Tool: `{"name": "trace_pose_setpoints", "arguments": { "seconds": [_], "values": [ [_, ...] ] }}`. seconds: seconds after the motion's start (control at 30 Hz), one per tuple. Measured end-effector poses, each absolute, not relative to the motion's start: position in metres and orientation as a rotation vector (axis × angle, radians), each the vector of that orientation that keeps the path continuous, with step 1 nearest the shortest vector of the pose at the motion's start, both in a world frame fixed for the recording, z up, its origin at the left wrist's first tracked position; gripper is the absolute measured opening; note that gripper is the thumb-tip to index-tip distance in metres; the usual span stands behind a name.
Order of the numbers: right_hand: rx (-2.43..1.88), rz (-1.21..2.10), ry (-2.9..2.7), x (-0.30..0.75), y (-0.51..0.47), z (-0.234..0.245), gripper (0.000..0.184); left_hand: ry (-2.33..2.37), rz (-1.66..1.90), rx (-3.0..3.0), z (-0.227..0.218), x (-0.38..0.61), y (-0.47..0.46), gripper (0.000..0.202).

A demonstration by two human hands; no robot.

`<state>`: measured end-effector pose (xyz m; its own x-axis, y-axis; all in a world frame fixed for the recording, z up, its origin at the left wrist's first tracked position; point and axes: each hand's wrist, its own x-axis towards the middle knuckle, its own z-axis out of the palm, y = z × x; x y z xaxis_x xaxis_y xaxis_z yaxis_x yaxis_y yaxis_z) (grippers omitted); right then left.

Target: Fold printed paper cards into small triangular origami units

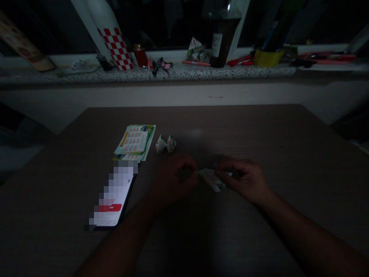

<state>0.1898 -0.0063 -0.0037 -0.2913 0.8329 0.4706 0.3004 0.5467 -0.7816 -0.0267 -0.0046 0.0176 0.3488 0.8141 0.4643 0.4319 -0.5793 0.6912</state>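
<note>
Between my hands, just above the table, is a small folded piece of printed paper (211, 179). My left hand (180, 175) pinches its left corner between thumb and forefinger. On the other side my right hand (245, 177) grips the right part, its fingertips covering some of the paper. Past my left hand stands a small folded paper figure (165, 144) with two pointed halves. Left of that figure lies a stack of printed calendar sheets (134, 140), white and green. The room is dim, so finer fold lines cannot be made out.
A phone with a lit, partly blurred screen (115, 196) lies beside my left forearm on the brown table (259, 130). Along the granite windowsill (173, 73) stand a red-and-white checked bottle (117, 46), a dark bottle (223, 42), a red bottle (140, 57) and small clutter.
</note>
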Motion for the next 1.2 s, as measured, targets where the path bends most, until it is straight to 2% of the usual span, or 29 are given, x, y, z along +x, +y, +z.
{"name": "trace_pose_setpoints", "arguments": {
  "seconds": [0.07, 0.13, 0.33, 0.5, 0.73, 0.97, 1.07, 1.2],
  "values": [
    [-1.032, 0.882, -1.693, 0.189, -0.006, -0.009, 0.006, 1.134, 1.126, 2.018, 0.017, -0.025, -0.005, 0.003],
    [-1.072, 0.988, -1.555, 0.187, -0.006, -0.012, 0.009, 1.178, 1.120, 1.872, 0.015, -0.022, -0.005, 0.013],
    [-1.013, 1.159, -1.305, 0.185, -0.004, -0.011, 0.014, 1.202, 0.980, 1.683, 0.005, -0.009, -0.010, 0.033],
    [-0.987, 1.167, -1.341, 0.188, 0.001, -0.017, 0.018, 1.133, 0.884, 1.749, 0.000, -0.001, -0.015, 0.013],
    [-1.060, 0.922, -1.655, 0.199, 0.007, -0.019, 0.014, 1.167, 1.035, 2.415, 0.004, -0.014, -0.007, 0.005],
    [-0.856, 0.650, -2.198, 0.207, 0.010, -0.007, 0.027, 1.147, 0.525, 2.780, 0.004, -0.016, -0.007, 0.006],
    [-0.877, 0.578, -2.367, 0.205, 0.006, -0.005, 0.034, 1.190, 0.437, 2.767, 0.003, -0.014, -0.007, 0.008],
    [-0.888, 0.472, -2.450, 0.199, 0.001, -0.004, 0.032, 1.195, 0.414, 2.765, 0.003, -0.012, -0.007, 0.009]
  ]
}}
